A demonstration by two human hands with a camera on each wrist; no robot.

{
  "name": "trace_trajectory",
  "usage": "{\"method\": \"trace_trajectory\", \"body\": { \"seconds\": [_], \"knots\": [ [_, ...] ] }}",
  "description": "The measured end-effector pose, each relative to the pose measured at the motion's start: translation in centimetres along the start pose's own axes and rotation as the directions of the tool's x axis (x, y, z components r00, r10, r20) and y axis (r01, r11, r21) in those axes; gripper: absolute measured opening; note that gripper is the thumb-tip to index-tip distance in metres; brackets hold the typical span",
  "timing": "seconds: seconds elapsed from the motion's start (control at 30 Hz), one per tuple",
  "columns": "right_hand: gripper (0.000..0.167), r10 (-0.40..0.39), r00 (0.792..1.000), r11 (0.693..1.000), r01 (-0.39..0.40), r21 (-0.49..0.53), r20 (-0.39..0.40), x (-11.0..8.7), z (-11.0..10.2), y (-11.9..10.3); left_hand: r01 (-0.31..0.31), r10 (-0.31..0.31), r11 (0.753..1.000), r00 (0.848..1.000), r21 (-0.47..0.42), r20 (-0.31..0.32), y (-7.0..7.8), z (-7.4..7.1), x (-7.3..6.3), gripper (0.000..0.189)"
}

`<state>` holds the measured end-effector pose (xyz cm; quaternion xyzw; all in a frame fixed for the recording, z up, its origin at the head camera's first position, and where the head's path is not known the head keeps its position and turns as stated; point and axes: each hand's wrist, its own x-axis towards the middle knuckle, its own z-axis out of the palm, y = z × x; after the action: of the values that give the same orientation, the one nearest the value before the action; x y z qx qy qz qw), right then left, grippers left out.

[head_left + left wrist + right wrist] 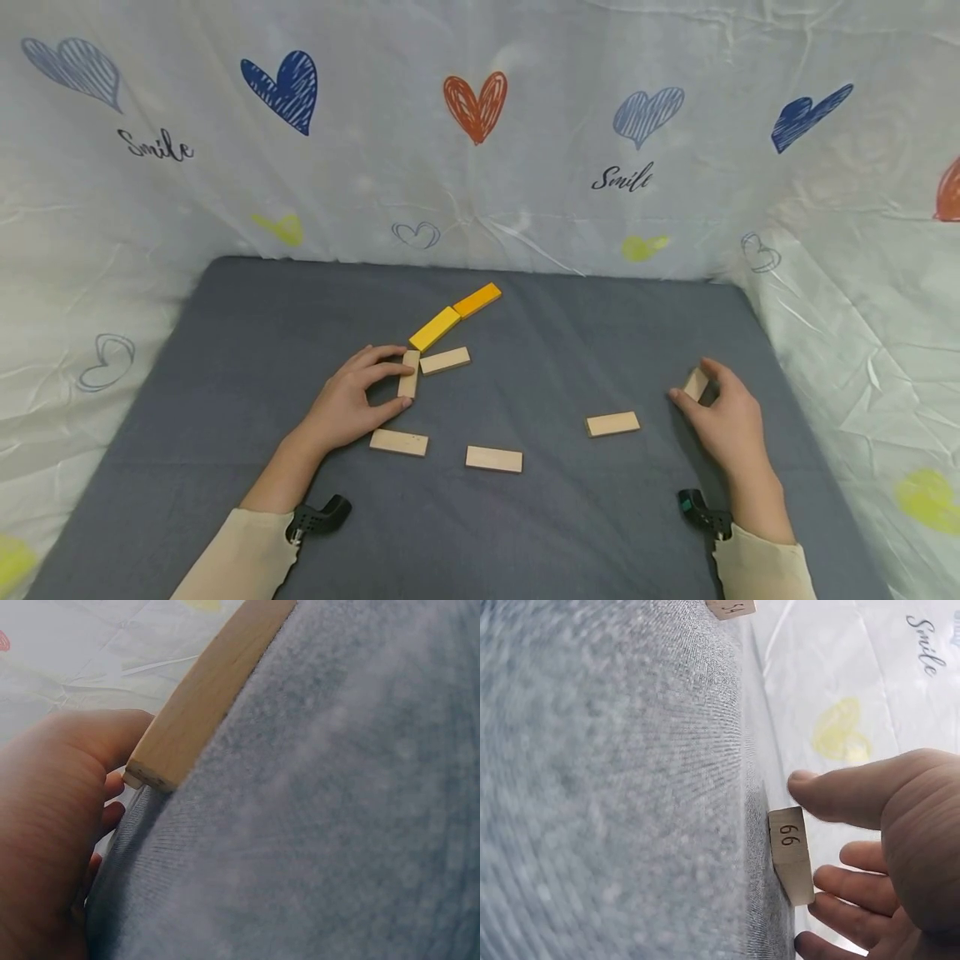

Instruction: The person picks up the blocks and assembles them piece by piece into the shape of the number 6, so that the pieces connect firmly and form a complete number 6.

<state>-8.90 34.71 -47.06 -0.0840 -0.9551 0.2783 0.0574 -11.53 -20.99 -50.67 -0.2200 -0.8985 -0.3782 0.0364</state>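
At the middle left of the head view my left hand [347,402] grips a plain wooden block [408,386], thumb at its near end and fingers at its far end. Beside that block's right edge lies another plain block [445,360]. In the left wrist view a block [206,697] in the foreground partly hides the thumb and fingers. On the right, the thumb and fingers of my right hand [729,421] are spread around a wooden block [697,383]. The right wrist view shows this block marked 66 [789,840], with a gap between it and the thumb.
A yellow block [434,329] and an orange block [477,300] lie end to end beyond my left hand. Three plain blocks, a left one [399,442], a middle one [493,459] and a right one [612,424], lie apart on the grey cloth [540,533]. A white curtain [540,183] hangs behind.
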Motion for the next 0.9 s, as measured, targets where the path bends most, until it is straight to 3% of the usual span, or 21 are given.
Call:
{"method": "trace_trajectory", "body": {
  "seconds": [0.9],
  "knots": [
    [0.085,-0.005,0.999,1.0,0.005,0.019,0.033,-0.33,-0.37,0.69,0.008,-0.008,1.0,1.0,0.007,0.006,-0.07,-0.09,0.05,0.048]
  ]
}}
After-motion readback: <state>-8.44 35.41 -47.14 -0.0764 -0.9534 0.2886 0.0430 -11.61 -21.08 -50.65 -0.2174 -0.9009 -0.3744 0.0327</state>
